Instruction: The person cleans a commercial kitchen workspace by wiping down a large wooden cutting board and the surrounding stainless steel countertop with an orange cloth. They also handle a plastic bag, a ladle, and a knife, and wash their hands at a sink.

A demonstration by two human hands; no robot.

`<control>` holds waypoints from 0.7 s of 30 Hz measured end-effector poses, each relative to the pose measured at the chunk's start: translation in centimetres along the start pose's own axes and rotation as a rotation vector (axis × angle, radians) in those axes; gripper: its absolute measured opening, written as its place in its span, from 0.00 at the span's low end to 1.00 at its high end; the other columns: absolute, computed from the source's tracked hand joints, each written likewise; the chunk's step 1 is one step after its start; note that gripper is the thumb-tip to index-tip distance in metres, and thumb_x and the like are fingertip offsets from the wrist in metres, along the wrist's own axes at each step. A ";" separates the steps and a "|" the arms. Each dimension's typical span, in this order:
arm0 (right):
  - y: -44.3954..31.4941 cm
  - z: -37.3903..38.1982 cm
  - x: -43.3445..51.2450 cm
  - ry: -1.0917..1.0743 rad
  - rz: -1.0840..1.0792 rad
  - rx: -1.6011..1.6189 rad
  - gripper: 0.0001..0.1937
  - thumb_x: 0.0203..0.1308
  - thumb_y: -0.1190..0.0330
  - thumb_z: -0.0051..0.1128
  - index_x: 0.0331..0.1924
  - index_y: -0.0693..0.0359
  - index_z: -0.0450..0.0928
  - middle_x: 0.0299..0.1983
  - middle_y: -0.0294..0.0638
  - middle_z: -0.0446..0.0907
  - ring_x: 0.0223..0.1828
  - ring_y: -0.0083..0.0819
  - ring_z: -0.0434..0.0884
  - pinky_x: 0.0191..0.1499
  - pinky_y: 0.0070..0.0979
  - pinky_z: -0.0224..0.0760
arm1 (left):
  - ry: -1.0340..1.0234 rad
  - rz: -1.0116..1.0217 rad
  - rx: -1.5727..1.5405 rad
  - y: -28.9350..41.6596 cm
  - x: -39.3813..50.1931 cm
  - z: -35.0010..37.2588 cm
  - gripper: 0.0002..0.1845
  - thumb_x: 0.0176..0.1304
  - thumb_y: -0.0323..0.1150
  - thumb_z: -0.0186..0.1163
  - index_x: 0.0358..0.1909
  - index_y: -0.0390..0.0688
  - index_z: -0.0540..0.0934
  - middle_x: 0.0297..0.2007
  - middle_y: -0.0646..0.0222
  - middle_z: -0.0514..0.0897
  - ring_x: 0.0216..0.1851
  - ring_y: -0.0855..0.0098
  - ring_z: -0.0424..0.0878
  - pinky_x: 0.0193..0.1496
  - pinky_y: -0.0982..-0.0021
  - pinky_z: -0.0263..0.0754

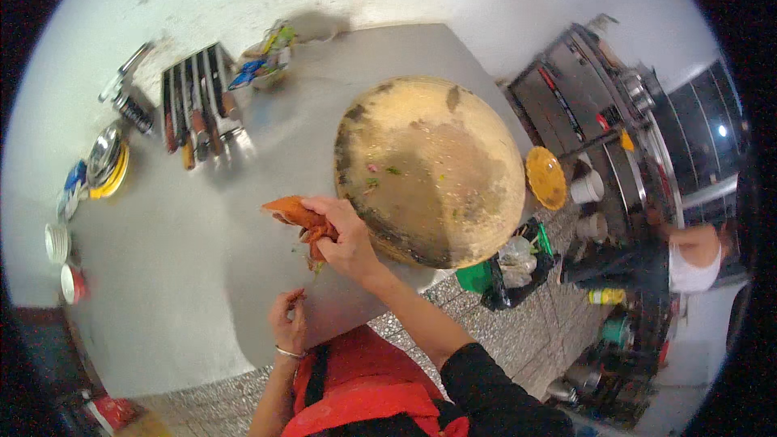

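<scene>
My right hand (pixel 349 243) is closed on a crumpled orange-brown cloth (pixel 297 215) over the metal table (pixel 164 267), left of a big round wooden chopping block (pixel 431 164). Small green scraps show just under the cloth. On the block's stained top lie a pink bit, green bits and pale crumbs. My left hand (pixel 289 318), with a bangle at the wrist, is held near the table's front edge with curled fingers; whether it holds anything small cannot be made out.
A knife rack (pixel 197 97) with several knives stands by the wall, near plastic bags (pixel 267 60) and stacked bowls (pixel 57 243). An orange scalloped plate (pixel 546 178) is right of the block. Below it is a green bin (pixel 476 277) with a black bag. Another person (pixel 695 255) is at the far right.
</scene>
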State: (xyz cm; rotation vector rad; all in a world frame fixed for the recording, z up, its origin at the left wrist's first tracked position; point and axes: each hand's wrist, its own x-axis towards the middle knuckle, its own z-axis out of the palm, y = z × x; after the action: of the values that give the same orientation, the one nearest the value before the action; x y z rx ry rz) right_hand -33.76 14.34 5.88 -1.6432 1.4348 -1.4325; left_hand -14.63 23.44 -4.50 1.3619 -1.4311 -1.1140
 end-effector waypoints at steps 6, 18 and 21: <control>-1.9 -8.5 -5.5 0.340 0.378 0.300 0.26 0.47 0.79 0.52 0.56 0.66 0.71 0.52 0.42 0.76 0.53 0.29 0.76 0.57 0.27 0.69 | -0.156 -0.119 -0.040 0.2 1.7 1.4 0.08 0.63 0.25 0.56 0.43 0.37 0.80 0.37 0.64 0.83 0.41 0.71 0.82 0.42 0.71 0.77; 9.1 -27.7 -14.0 1.124 0.285 0.257 0.20 0.58 0.73 0.50 0.56 0.65 0.69 0.52 0.42 0.74 0.51 0.35 0.75 0.56 0.31 0.68 | -0.007 -0.041 -0.241 6.2 7.5 15.9 0.33 0.68 0.33 0.48 0.71 0.38 0.49 0.71 0.57 0.51 0.73 0.61 0.47 0.72 0.60 0.42; 13.5 -30.5 -14.2 0.971 0.370 0.043 0.20 0.63 0.66 0.55 0.56 0.65 0.69 0.51 0.41 0.74 0.50 0.31 0.75 0.55 0.29 0.68 | 0.161 -0.101 -0.231 6.1 8.8 19.8 0.32 0.69 0.34 0.46 0.71 0.36 0.49 0.71 0.56 0.52 0.73 0.60 0.48 0.72 0.62 0.43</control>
State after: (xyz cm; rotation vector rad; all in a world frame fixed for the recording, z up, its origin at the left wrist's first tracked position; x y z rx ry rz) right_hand -65.09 30.77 -2.05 -0.5428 2.0205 -2.1018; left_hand -35.78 15.70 -3.49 1.3367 -1.0937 -1.1668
